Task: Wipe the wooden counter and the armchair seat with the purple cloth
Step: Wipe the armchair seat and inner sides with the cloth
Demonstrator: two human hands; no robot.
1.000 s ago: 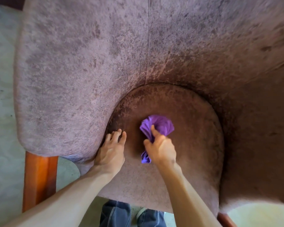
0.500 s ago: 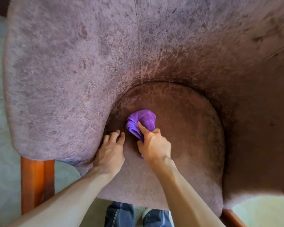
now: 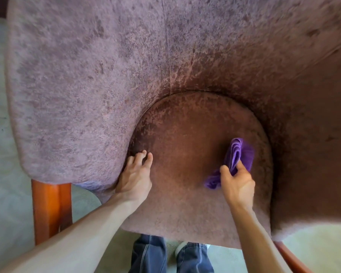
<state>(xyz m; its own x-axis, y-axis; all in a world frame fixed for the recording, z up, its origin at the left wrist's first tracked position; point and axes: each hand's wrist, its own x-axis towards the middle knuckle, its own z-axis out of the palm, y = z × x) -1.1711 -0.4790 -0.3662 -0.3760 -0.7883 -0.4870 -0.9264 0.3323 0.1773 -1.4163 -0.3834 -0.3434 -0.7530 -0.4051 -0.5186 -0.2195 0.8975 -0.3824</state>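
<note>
Pinching the bunched purple cloth (image 3: pixel 239 154) in the right hand (image 3: pixel 237 184), thumb against curled fingers, on the right side of the armchair seat (image 3: pixel 189 134). Lying long axis away from the palm toward the chair back, tail trailing left. Resting the left hand (image 3: pixel 135 180) flat, fingers loosely spread, at the seat's left edge, well apart. Probably calls for a leftward sweep.

cloth (image 3: pixel 238 157) on seat (image 3: pixel 187 134) right side, left hand (image 3: pixel 135 179) at seat's left edge

Daylight from left, floor (image 3: pixel 313 245) glare btm-right, armchair seat (image 3: pixel 195 138) in warm shadow, fisheye bend + blur at edges.
</note>
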